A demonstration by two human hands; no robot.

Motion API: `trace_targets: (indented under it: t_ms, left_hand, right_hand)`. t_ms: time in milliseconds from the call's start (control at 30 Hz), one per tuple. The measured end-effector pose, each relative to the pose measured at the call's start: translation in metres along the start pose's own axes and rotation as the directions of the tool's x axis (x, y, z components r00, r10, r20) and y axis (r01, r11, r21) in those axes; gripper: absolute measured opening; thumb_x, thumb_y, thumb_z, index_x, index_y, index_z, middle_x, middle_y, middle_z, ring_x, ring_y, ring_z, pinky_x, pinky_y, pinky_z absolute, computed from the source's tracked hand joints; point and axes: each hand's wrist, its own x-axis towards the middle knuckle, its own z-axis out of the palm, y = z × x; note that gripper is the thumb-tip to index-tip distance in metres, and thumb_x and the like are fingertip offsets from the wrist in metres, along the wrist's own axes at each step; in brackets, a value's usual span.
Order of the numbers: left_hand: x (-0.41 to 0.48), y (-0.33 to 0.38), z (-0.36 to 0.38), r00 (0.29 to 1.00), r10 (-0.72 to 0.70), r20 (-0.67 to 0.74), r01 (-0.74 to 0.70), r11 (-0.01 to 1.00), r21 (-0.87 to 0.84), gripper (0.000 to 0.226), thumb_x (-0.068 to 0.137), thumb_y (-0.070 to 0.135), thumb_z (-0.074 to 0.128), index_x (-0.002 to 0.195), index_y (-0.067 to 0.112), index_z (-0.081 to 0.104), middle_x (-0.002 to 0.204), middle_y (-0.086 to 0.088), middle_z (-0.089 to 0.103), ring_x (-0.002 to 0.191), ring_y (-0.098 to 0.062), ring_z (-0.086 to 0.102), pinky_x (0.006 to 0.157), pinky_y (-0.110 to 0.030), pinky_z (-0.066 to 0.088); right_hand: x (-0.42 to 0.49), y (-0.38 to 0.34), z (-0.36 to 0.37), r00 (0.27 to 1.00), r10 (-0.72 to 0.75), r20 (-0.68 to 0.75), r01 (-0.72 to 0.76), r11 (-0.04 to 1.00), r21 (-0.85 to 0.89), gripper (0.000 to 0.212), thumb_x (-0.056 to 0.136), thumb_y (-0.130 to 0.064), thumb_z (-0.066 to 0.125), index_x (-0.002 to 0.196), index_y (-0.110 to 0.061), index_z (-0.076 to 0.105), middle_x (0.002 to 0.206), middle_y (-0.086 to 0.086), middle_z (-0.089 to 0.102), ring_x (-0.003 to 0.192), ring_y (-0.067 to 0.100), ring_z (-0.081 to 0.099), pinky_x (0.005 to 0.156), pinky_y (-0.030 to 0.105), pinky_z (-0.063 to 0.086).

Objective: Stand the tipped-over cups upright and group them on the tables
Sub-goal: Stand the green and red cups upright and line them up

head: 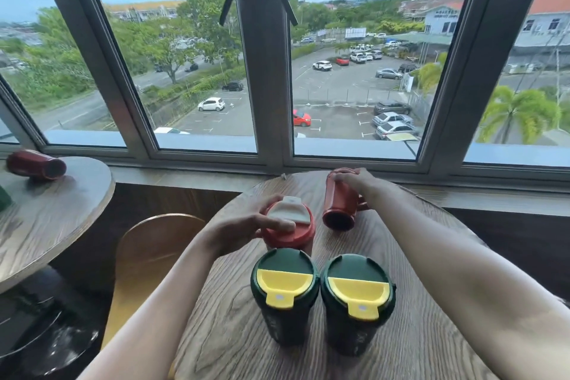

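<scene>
head view, looking down over a round wood-grain table (416, 333) set against a window wall.

2 dark green cups stand upright side by side at the near middle of the table, each with a green lid and yellow flip tab: left green cup (283, 293), right green cup (357, 302). the 2 are just beside each other, almost touching.

just behind the left green cup stands a red cup with a white flip lid (290, 225), upright. left hand (246, 228) lies on it from the left; fingers (279, 225) curl over the lid top and rim, loosely closed on the cup. whether the thumb side grips the far wall cannot be told.

behind the right green cup a second red cup (339, 203) lies tipped over, its dark round end facing the camera, the other end toward the window. right hand (354, 180) is laid over its far end, fingers bent down around the body, closed on it. the cup body looks to be touching the tabletop; the contact line is partly hidden.

on a separate round table at far left (61, 210), well apart, a third dark red cup (35, 164) lies on its side near the window edge. a curved wooden chair back (148, 250) sits between the 2 tables.
</scene>
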Motion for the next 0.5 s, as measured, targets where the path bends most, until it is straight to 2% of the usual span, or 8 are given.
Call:
trace_targets:
  t_ms: [33, 100, 167, 200, 267, 367, 433, 500]
  left_hand:
    - [-0.001, 0.000, 0.001, 1.000, 0.005, 0.005, -0.005, 1.000, 0.002, 0.046, 0.075, 0.024, 0.083, 0.115, 0.012, 0.065, 0.109, -0.026, 0.063, 0.096, -0.025, 0.062, 0.081, -0.036, 0.044]
    - [-0.003, 0.001, 0.002, 1.000, 0.006, 0.021, -0.005, 1.000, -0.017, 0.026, 0.082, 0.013, 0.075, 0.106, 0.019, 0.068, 0.094, -0.009, 0.068, 0.088, -0.016, 0.063, 0.073, -0.024, 0.046]
    - [-0.005, 0.002, 0.004, 0.999, 0.006, 0.044, -0.004, 0.999, -0.045, 0.024, 0.084, 0.005, 0.070, 0.097, 0.026, 0.069, 0.087, 0.003, 0.069, 0.080, -0.010, 0.064, 0.065, -0.016, 0.046]
    - [-0.006, 0.001, 0.004, 0.999, 0.003, 0.045, -0.001, 0.999, -0.049, 0.027, 0.084, 0.006, 0.070, 0.102, 0.026, 0.069, 0.091, 0.001, 0.070, 0.082, -0.010, 0.065, 0.067, -0.016, 0.047]
    - [-0.006, 0.000, 0.004, 0.999, -0.005, 0.031, 0.007, 0.998, -0.061, 0.041, 0.080, 0.011, 0.075, 0.119, 0.020, 0.065, 0.106, -0.009, 0.070, 0.094, -0.015, 0.066, 0.076, -0.021, 0.047]
    - [-0.007, 0.001, 0.007, 1.000, 0.003, 0.017, -0.001, 0.998, -0.065, 0.048, 0.076, 0.017, 0.075, 0.123, 0.021, 0.064, 0.109, -0.007, 0.070, 0.104, -0.022, 0.065, 0.086, -0.031, 0.046]
    - [-0.008, 0.001, 0.009, 1.000, 0.001, 0.003, 0.000, 0.998, -0.069, 0.050, 0.076, 0.020, 0.075, 0.125, 0.022, 0.063, 0.116, -0.009, 0.069, 0.112, -0.027, 0.063, 0.093, -0.037, 0.046]
    - [-0.008, 0.000, 0.009, 1.000, 0.001, 0.009, 0.000, 0.998, -0.068, 0.051, 0.076, 0.022, 0.075, 0.125, 0.022, 0.063, 0.119, -0.009, 0.068, 0.116, -0.029, 0.061, 0.099, -0.040, 0.045]
  right_hand:
    - [0.000, 0.002, 0.002, 1.000, -0.027, -0.014, 0.027, 0.999, 0.028, 0.072, 0.062, -0.047, 0.079, 0.120, -0.023, 0.045, 0.122, 0.012, 0.056, 0.102, 0.032, 0.061, 0.084, 0.049, 0.056]
    - [-0.004, 0.007, 0.004, 0.991, -0.118, -0.059, 0.122, 0.989, 0.078, 0.069, 0.059, -0.048, 0.080, 0.115, -0.024, 0.048, 0.120, 0.010, 0.059, 0.104, 0.029, 0.061, 0.085, 0.047, 0.056]
    - [-0.021, 0.011, 0.004, 0.959, -0.269, -0.092, 0.276, 0.958, 0.081, 0.072, 0.056, -0.050, 0.080, 0.117, -0.026, 0.050, 0.118, 0.006, 0.062, 0.103, 0.025, 0.061, 0.087, 0.046, 0.055]
    - [-0.032, 0.013, 0.003, 0.927, -0.361, -0.097, 0.368, 0.927, 0.067, 0.071, 0.057, -0.048, 0.081, 0.117, -0.027, 0.051, 0.116, 0.006, 0.063, 0.103, 0.023, 0.062, 0.088, 0.043, 0.055]
    - [-0.051, 0.022, 0.001, 0.858, -0.510, -0.063, 0.513, 0.857, 0.043, 0.065, 0.060, -0.041, 0.083, 0.114, -0.027, 0.051, 0.114, 0.007, 0.062, 0.101, 0.023, 0.062, 0.087, 0.041, 0.055]
    - [-0.072, 0.039, -0.004, 0.792, -0.609, 0.031, 0.607, 0.793, 0.060, 0.060, 0.062, -0.026, 0.087, 0.109, -0.027, 0.049, 0.117, 0.012, 0.060, 0.101, 0.027, 0.063, 0.080, 0.041, 0.058]
    - [-0.085, 0.047, -0.009, 0.773, -0.631, 0.063, 0.627, 0.776, 0.072, 0.057, 0.069, -0.015, 0.085, 0.112, -0.020, 0.047, 0.113, 0.007, 0.060, 0.098, 0.021, 0.062, 0.070, 0.023, 0.056]
    - [-0.099, 0.048, -0.013, 0.780, -0.621, 0.074, 0.614, 0.783, 0.098, 0.052, 0.075, -0.023, 0.080, 0.114, -0.013, 0.047, 0.105, -0.003, 0.059, 0.091, 0.013, 0.061, 0.063, 0.015, 0.053]
